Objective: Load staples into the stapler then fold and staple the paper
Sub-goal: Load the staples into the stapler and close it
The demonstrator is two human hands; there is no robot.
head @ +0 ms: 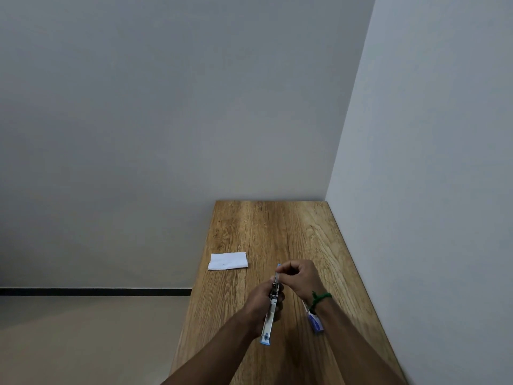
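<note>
A small blue and silver stapler is swung wide open above the wooden table, held near its hinge by my left hand. My right hand pinches at the far end of the stapler's metal staple channel; whether it holds staples is too small to tell. A folded white paper lies flat near the table's left edge, apart from both hands. A blue and white staple box lies on the table under my right wrist, partly hidden by it.
The table stands in a corner, with a white wall along its right side and another behind its far end. Its left edge drops to a beige floor. A green band is on my right wrist.
</note>
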